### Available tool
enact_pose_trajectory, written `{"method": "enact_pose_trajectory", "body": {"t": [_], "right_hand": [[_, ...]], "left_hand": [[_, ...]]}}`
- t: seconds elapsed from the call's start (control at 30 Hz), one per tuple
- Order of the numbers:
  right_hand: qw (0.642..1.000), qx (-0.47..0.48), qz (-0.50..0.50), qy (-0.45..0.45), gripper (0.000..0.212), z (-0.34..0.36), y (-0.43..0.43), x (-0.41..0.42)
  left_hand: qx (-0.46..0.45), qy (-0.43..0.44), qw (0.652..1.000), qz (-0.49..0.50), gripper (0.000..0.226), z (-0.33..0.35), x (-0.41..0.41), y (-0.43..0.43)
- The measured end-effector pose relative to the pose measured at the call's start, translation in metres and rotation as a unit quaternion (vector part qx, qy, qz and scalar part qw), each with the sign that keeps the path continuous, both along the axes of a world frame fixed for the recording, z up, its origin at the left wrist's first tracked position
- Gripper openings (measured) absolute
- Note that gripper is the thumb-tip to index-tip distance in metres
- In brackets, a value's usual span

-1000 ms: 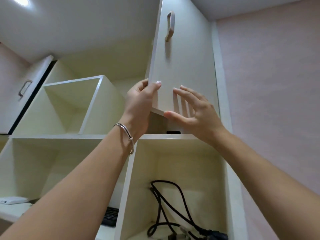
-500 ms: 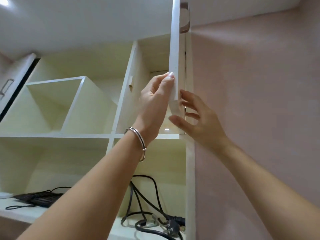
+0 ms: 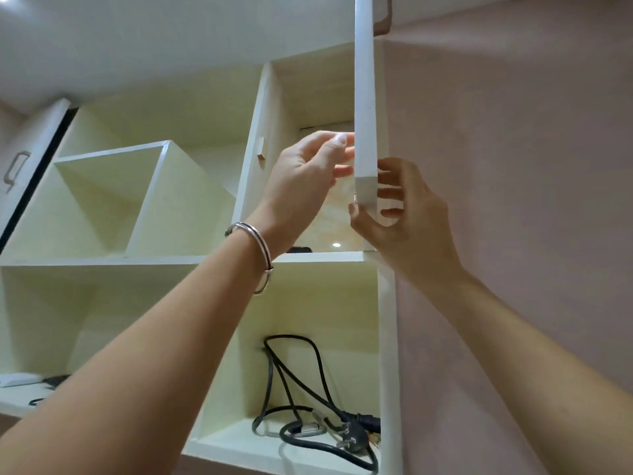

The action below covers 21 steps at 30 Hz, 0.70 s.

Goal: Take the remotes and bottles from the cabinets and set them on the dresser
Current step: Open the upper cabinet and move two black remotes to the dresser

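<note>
The right hand (image 3: 407, 228) pinches the cabinet door (image 3: 365, 97) low, the left hand (image 3: 301, 180) loose-fingered beside it; hold the door wide and lower the left to what looks like a remote (image 3: 301, 249) just below its wrist.

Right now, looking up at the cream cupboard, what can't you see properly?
All in the head view:
- Small dark object on the upper shelf: the shelf's front edge hides most of it; too little shows to call it a remote.
- Brown door handle: cut off by the top edge.
- Right hand: fingers partly hidden behind the white cabinet door it grips.
- Left hand: fingertips blurred.
- Flat white thing, lower left: cut off by the left edge.
</note>
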State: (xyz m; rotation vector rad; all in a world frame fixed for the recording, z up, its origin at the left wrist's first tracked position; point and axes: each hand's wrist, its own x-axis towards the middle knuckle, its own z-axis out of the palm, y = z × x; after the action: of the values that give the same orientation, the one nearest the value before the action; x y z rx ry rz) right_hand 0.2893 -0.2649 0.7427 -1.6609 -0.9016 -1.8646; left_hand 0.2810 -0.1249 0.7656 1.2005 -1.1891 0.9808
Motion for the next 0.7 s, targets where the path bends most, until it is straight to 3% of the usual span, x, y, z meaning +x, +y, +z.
{"method": "enact_pose_trajectory", "body": {"t": [0.23, 0.37, 0.5, 0.6, 0.7], "right_hand": [[0.994, 0.063, -0.064, -0.067, 0.042, -0.003, 0.015, 0.013], [0.979, 0.152, -0.067, -0.121, 0.04, -0.016, 0.03, 0.033], [0.963, 0.225, -0.02, -0.147, 0.028, -0.051, 0.042, 0.061], [0.982, 0.157, -0.037, -0.1, 0.019, -0.069, 0.061, 0.089], [0.992, 0.101, -0.074, -0.026, 0.008, -0.039, 0.078, 0.105]], "left_hand": [[0.029, 0.036, 0.971, 0.235, 0.018, -0.009, 0.089, 0.052], [0.052, 0.095, 0.95, 0.292, 0.025, -0.006, 0.142, 0.072], [0.108, 0.094, 0.93, 0.339, 0.033, -0.002, 0.177, 0.08], [0.126, 0.089, 0.925, 0.347, 0.04, 0.009, 0.189, 0.084], [0.192, 0.092, 0.903, 0.374, 0.039, 0.029, 0.191, 0.082]]}}
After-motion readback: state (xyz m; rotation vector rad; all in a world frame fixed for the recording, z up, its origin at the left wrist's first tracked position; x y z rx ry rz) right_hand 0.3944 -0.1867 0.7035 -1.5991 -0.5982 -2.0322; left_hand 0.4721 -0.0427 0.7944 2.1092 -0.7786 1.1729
